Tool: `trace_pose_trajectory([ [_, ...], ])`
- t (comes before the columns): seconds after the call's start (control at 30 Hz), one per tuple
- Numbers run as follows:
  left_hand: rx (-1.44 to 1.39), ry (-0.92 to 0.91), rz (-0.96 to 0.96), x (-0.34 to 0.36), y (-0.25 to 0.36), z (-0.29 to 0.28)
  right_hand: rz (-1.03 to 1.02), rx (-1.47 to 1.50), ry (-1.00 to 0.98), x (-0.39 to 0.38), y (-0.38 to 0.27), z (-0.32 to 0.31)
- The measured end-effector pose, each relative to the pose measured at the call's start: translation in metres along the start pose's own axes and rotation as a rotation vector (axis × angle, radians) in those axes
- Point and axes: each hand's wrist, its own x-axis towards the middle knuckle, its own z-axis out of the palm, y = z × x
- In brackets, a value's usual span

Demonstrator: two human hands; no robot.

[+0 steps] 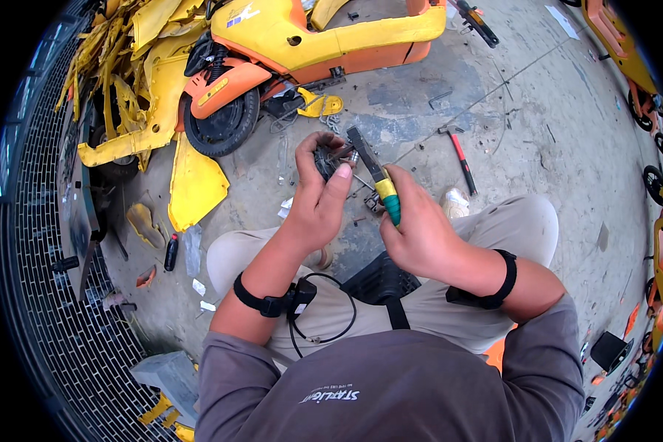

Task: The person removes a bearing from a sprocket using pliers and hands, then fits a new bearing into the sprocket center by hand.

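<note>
Pliers on small dark part, held over lap, near side of the yellow-and-orange scooter (309, 44).

Left hand (318, 199): fingers clamped around small dark part (324, 158). Right hand (420, 232): fingers wrapped tight on pliers (376, 175), green-yellow grip, tip touching the part. Judged step: working a fitting loose on the part. Next move likely needs steady counter-hold from left. Red-handled hammer (460, 158) on floor, right of the part.
</note>
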Motion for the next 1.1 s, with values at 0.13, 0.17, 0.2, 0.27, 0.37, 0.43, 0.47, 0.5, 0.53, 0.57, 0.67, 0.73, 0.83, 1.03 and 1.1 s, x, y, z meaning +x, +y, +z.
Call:
trace_pose_trajectory([
  [0.13, -0.093, 0.053, 0.021, 0.003, 0.005, 0.002, -0.143, -0.118, 0.084, 0.003, 0.009, 0.007],
  [0.17, -0.164, 0.057, -0.008, 0.003, 0.008, 0.001, -0.198, -0.164, 0.103, 0.006, 0.014, 0.006],
  [0.2, -0.222, 0.050, -0.088, 0.004, 0.011, -0.001, -0.253, -0.210, 0.122, 0.009, 0.018, 0.004],
  [0.27, -0.341, 0.034, -0.248, 0.005, 0.017, -0.007, -0.316, -0.299, 0.114, 0.016, 0.020, -0.005],
  [0.37, -0.435, -0.138, -0.436, 0.006, 0.021, -0.027, -0.511, -0.483, 0.177, 0.030, 0.029, -0.017],
  [0.43, -0.506, -0.245, -0.579, 0.006, 0.024, -0.035, -0.636, -0.624, 0.177, 0.038, 0.029, -0.029],
  [0.47, -0.547, -0.351, -0.669, 0.006, 0.027, -0.044, -0.735, -0.707, 0.250, 0.044, 0.030, -0.032],
  [0.5, -0.587, -0.459, -0.757, 0.005, 0.031, -0.051, -0.835, -0.736, 0.257, 0.046, 0.029, -0.037],
  [0.53, -0.573, -0.545, -0.799, 0.004, 0.037, -0.053, -0.935, -0.763, 0.264, 0.048, 0.025, -0.045],
  [0.57, -0.569, -0.555, -0.835, -0.001, 0.036, -0.054, -1.039, -0.786, 0.271, 0.050, 0.022, -0.051],
  [0.67, -0.672, -0.735, -0.879, -0.010, 0.018, -0.056, -1.161, -0.746, 0.361, 0.050, 0.020, -0.053],
  [0.73, -0.737, -0.573, -0.737, -0.008, 0.008, -0.042, -1.034, -0.663, 0.354, 0.048, 0.023, -0.054],
  [0.83, -0.667, -0.361, -0.441, -0.003, 0.008, -0.028, -0.548, -0.238, 0.314, 0.035, 0.028, -0.039],
  [1.03, -0.062, -0.119, 0.046, -0.003, 0.007, -0.022, -0.014, 0.233, 0.008, 0.013, 0.026, -0.019],
  [1.1, 0.165, -0.090, 0.252, 0.002, -0.003, -0.020, 0.053, 0.276, -0.101, 0.008, 0.011, -0.018],
])
